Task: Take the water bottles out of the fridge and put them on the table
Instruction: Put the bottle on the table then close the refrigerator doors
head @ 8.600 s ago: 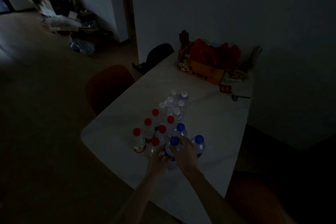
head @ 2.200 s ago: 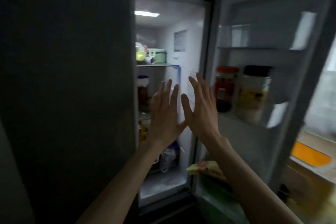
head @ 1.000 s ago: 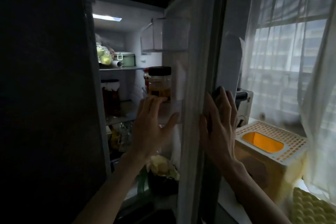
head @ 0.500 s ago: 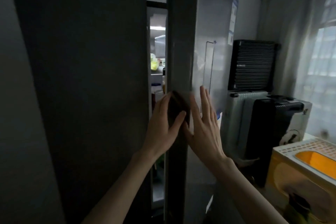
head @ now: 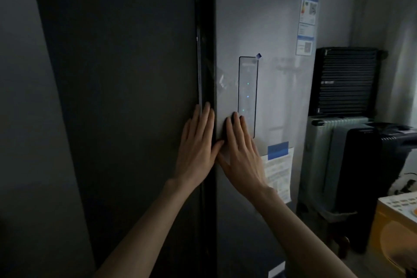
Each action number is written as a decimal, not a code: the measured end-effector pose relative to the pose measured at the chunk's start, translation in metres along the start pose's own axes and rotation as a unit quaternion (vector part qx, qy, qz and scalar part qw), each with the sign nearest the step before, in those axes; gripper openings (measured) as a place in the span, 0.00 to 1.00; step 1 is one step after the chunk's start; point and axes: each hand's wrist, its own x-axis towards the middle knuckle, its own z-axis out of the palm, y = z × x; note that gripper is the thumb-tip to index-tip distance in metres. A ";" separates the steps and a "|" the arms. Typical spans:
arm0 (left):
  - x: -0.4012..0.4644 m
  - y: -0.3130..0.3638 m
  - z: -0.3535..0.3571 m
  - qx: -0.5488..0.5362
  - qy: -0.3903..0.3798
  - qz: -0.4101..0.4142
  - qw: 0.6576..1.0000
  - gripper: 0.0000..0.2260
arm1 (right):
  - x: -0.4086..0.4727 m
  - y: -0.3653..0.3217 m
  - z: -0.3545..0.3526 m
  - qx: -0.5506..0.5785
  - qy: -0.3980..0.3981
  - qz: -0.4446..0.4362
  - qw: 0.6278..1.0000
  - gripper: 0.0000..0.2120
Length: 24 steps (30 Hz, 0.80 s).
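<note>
The tall grey fridge stands in front of me with both doors closed or nearly so. Its right door (head: pixel 266 29) carries a narrow control panel (head: pixel 247 97) with small lit dots and several stickers. My left hand (head: pixel 196 151) lies flat with fingers together at the seam, against the dark left door (head: pixel 117 74). My right hand (head: pixel 241 156) presses flat on the right door just left of the panel. Neither hand holds anything. No water bottles and no table are in view.
To the right of the fridge stand stacked suitcases: a black ribbed one (head: pixel 345 81) on top, a pale one (head: pixel 325 160) and a dark one (head: pixel 374 183) below. A yellow bin with a white perforated lid (head: pixel 397 228) sits at the lower right. A curtain hangs at the far right.
The right fridge door has swung from nearly shut to closed, hiding the lit interior. Both hands moved from the door's edge to lie flat on the door fronts.
</note>
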 end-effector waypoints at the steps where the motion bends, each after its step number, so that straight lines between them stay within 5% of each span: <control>1: 0.002 -0.001 0.000 0.019 -0.001 0.009 1.000 0.34 | 0.001 0.002 0.001 -0.002 -0.003 -0.008 1.000 0.39; 9: 0.013 -0.015 0.005 0.228 -0.016 0.061 0.972 0.29 | 0.013 0.005 0.024 -0.020 -0.010 -0.027 0.999 0.38; 24: 0.026 -0.038 0.027 0.269 -0.027 0.048 0.961 0.32 | 0.035 -0.006 0.059 -0.114 0.022 0.005 0.993 0.41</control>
